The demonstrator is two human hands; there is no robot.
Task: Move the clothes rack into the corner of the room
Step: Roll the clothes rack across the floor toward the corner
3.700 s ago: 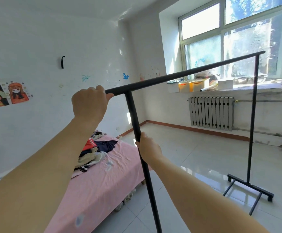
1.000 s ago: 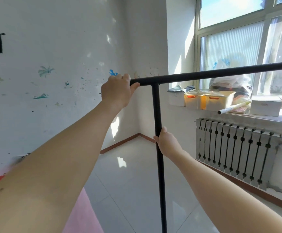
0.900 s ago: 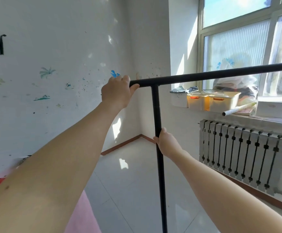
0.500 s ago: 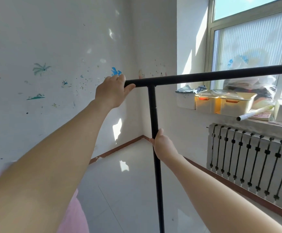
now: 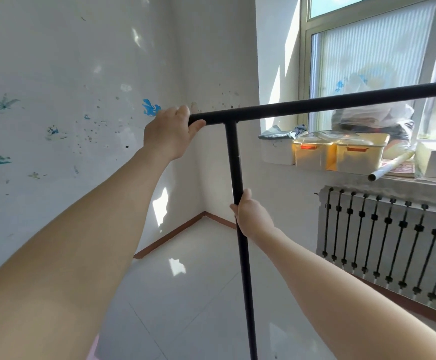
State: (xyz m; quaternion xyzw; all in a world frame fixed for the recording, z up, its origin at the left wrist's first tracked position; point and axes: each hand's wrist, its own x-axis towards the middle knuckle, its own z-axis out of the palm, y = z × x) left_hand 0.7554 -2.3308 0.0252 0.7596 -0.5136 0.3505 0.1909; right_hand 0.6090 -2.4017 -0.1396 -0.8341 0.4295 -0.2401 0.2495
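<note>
The clothes rack (image 5: 315,106) is a black metal frame with a horizontal top bar and a near upright post (image 5: 233,162). My left hand (image 5: 170,133) is closed around the left end of the top bar. My right hand (image 5: 252,216) grips the upright post about halfway down. The corner of the room (image 5: 204,212), where two white walls and a brown skirting meet, lies just beyond the post. The rack's feet and far upright are out of view.
A ribbed radiator (image 5: 388,245) runs along the right wall under a window sill (image 5: 419,180) holding plastic boxes (image 5: 339,154) and a rolled tube (image 5: 391,166). The left wall (image 5: 55,100) carries paint splashes. Pale floor tiles (image 5: 185,294) lie ahead.
The rack and I have moved closer to the corner; the bed has dropped out of view and the corner and radiator look larger. Both hands keep the same grips.
</note>
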